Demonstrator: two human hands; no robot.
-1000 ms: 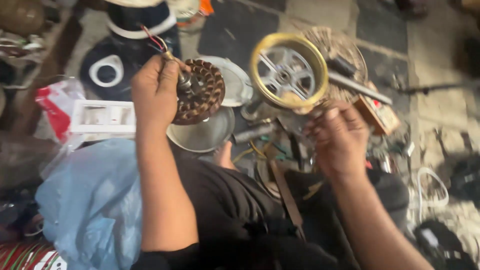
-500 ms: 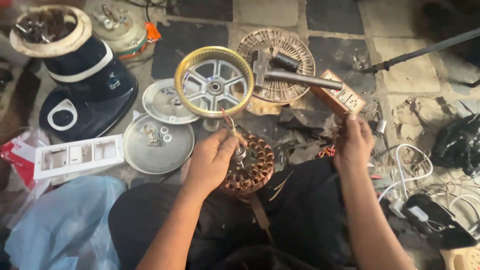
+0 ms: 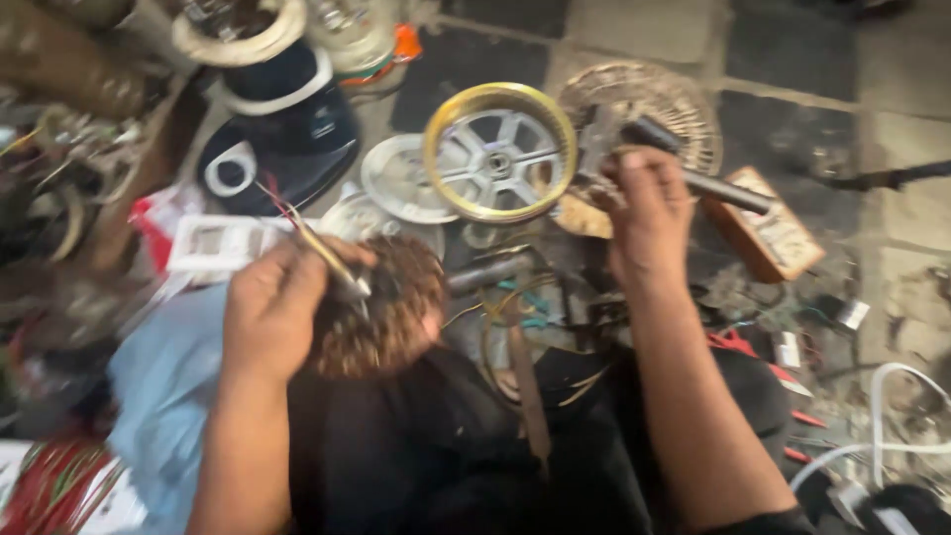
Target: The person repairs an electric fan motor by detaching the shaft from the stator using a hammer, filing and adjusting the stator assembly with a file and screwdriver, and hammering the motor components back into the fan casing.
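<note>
While hands grip stator [image 3: 381, 317], hammer [image 3: 693, 178], yellow-rimmed wheel [image 3: 500, 152] between

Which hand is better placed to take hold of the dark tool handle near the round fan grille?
The right hand, probably: it already lies on the dark tool handle. The left hand is occupied holding the copper-wound stator.

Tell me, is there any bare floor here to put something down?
Bare tiles lie along the top right, beyond the round wire grille and right of the wooden meter box. Around the gold-rimmed wheel and both hands it is crowded.
</note>
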